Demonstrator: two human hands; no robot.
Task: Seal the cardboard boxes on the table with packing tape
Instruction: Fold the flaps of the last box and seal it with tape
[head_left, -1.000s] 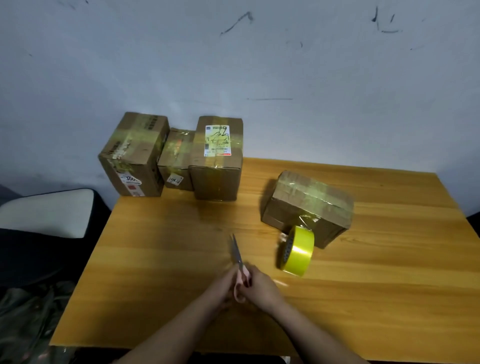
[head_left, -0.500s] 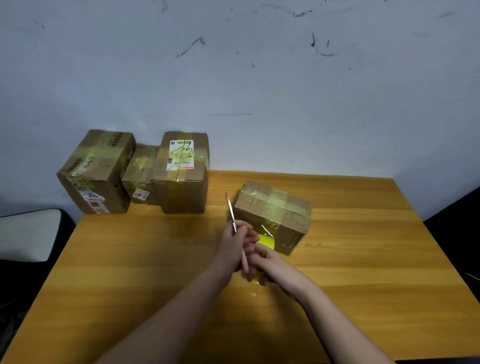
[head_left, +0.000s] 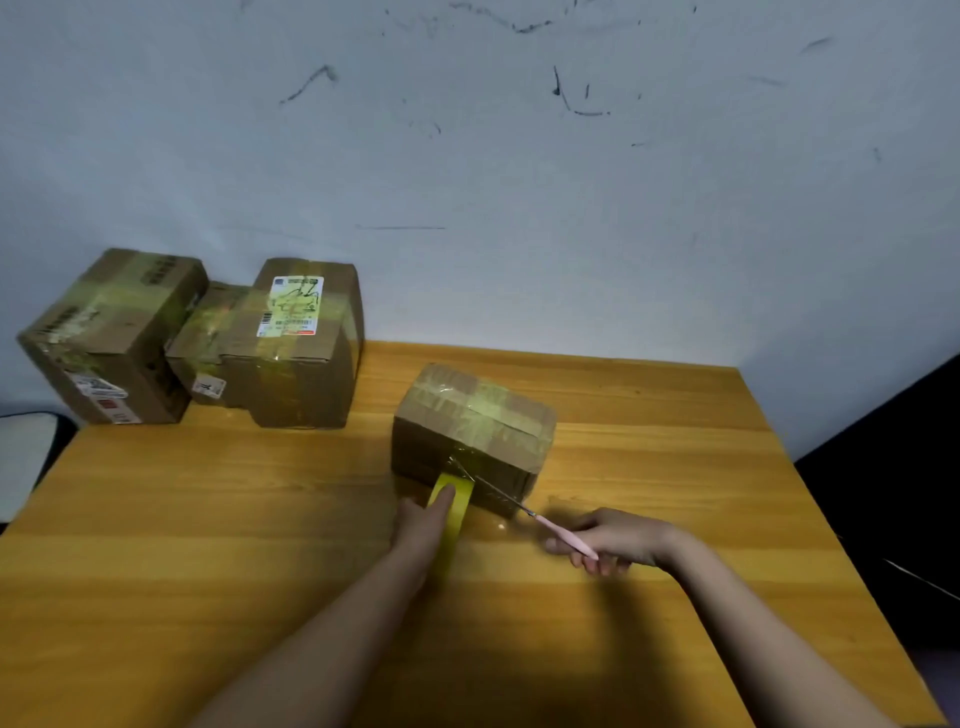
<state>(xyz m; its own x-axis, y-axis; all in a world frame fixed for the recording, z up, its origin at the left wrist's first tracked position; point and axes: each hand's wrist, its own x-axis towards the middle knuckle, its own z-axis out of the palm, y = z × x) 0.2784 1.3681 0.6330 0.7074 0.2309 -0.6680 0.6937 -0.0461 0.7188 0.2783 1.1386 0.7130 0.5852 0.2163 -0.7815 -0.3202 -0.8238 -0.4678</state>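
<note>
A taped cardboard box (head_left: 475, 423) lies in the middle of the wooden table (head_left: 208, 519). A yellow tape roll (head_left: 457, 506) stands on edge against the box's near side, its strip running up onto the box. My left hand (head_left: 423, 525) grips the roll, one finger laid over its top. My right hand (head_left: 610, 540) holds pink-handled scissors (head_left: 524, 512), whose blades reach left to the tape strip at the box's near face.
Three taped cardboard boxes (head_left: 296, 343) stand together at the table's back left corner against the grey wall. A white cushion (head_left: 21, 457) lies off the left edge. A dark object fills the space beyond the right edge.
The scissors passed from my left hand to my right hand, and their blades swung down to the tape strip. My left hand took hold of the tape roll by the box.
</note>
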